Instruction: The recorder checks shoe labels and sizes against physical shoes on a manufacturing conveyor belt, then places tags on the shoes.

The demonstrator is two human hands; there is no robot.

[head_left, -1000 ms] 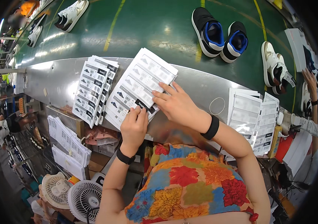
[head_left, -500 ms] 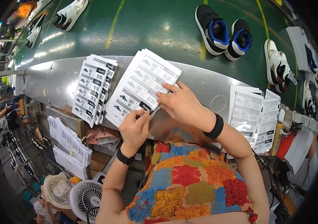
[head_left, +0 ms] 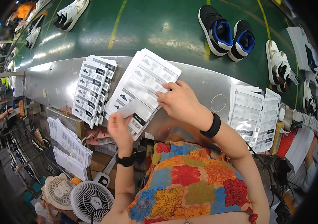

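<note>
A thick stack of shoe-label sheets (head_left: 144, 71) lies tilted on the metal table in front of me. Between the fingers of my left hand (head_left: 120, 130) is a pale sticker label (head_left: 127, 109), lifted off the sheet's lower left part and smeared by motion. My right hand (head_left: 181, 101) rests over the stack's right edge, its fingers apart and pressing on the top sheet. Close by on the left, a second pile of label sheets (head_left: 89, 89) fans out. Black bands circle both my wrists.
A rubber band (head_left: 218, 103) and more label sheets (head_left: 245, 110) lie to the right. On the green surface beyond stand two black shoes (head_left: 215, 31) with blue lining and white shoes (head_left: 278, 63). A paper holder (head_left: 69, 145) and fans (head_left: 92, 199) are at the lower left.
My left hand has moved left and down, peeling a label up off the sheet. The black shoes have shifted slightly right. My right hand has hardly moved.
</note>
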